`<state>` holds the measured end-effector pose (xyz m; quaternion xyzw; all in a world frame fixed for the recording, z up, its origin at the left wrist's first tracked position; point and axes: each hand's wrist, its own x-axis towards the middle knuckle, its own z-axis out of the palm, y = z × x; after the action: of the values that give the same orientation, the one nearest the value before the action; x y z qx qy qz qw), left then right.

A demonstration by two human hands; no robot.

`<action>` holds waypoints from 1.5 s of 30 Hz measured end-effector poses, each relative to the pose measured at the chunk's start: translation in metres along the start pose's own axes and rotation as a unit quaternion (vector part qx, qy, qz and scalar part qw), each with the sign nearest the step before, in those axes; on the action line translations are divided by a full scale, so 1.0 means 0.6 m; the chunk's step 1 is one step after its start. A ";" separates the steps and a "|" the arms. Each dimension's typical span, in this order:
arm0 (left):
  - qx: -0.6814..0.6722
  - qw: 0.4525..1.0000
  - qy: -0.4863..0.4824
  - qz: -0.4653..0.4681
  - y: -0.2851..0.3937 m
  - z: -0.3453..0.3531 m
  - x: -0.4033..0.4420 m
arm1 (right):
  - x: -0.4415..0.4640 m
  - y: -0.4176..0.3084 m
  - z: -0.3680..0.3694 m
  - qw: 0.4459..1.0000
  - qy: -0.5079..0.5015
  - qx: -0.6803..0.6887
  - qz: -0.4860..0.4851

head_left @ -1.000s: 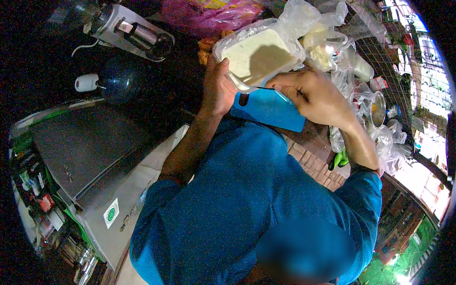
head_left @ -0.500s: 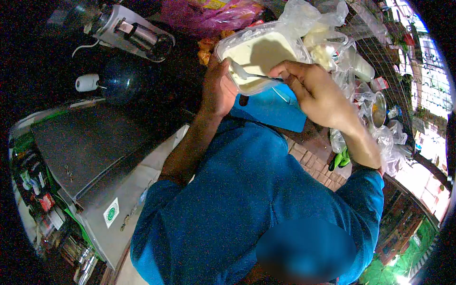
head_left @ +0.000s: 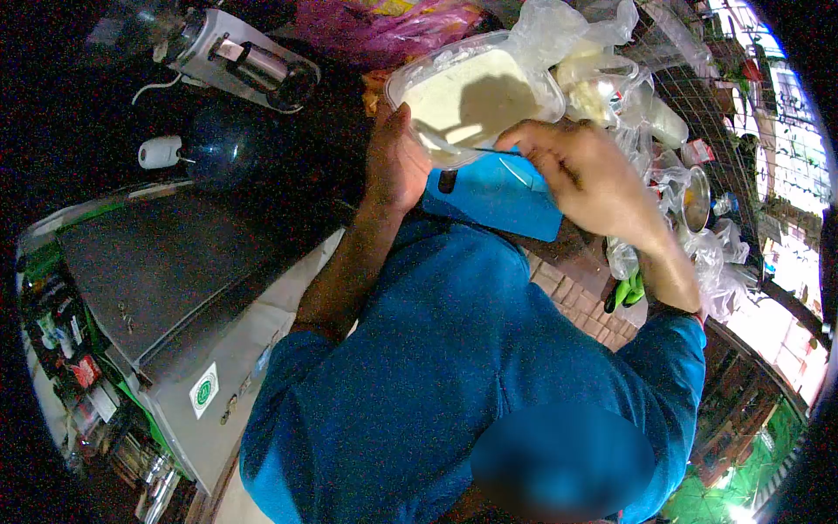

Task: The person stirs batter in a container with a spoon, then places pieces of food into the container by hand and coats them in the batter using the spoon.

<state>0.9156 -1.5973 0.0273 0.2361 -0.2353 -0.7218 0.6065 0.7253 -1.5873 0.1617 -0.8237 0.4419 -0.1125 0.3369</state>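
A clear plastic tub (head_left: 548,94) holds a smooth white, creamy mass (head_left: 441,94), with shadow falling across part of it. My left hand (head_left: 400,166) is closed on the tub's near left corner, thumb over the rim. In my right hand (head_left: 585,175), slightly blurred, the fingers pinch the handle of a spoon (head_left: 496,152). The spoon points left along the tub's near side; its bowl is hard to make out against the rim and the white mass. Below the tub lies a blue board (head_left: 502,201) with a dark slot near its left end.
Clear plastic bags (head_left: 546,35) crowd the right side, with a round metal bowl (head_left: 696,199) among them. Pink-purple plastic (head_left: 384,35) lies behind the tub. A grey and black appliance (head_left: 249,65) stands at upper left, above a dark-topped cabinet (head_left: 166,262).
The spoon has come down from over the white mass to the tub's near edge, and its bowl shows less clearly. The tub has shifted slightly left and up.
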 end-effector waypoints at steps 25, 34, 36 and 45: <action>0.091 0.993 0.036 -0.064 0.001 -0.032 -0.010 | -0.030 -0.023 0.025 0.876 0.054 -0.424 -0.223; 0.058 0.996 0.008 -0.071 0.008 -0.025 -0.008 | -0.038 0.002 -0.036 0.903 0.053 -0.385 -0.182; -0.049 0.996 -0.001 -0.080 0.006 -0.026 -0.006 | -0.042 0.024 -0.050 0.932 0.098 -0.325 -0.131; -0.050 0.996 0.020 -0.076 -0.014 -0.047 -0.001 | -0.027 0.102 -0.007 0.966 0.156 -0.204 -0.007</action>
<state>0.9269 -1.5967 -0.0002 0.2369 -0.1683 -0.7720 0.5654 0.6738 -1.5994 0.1267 -0.8504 0.4968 -0.1494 0.0876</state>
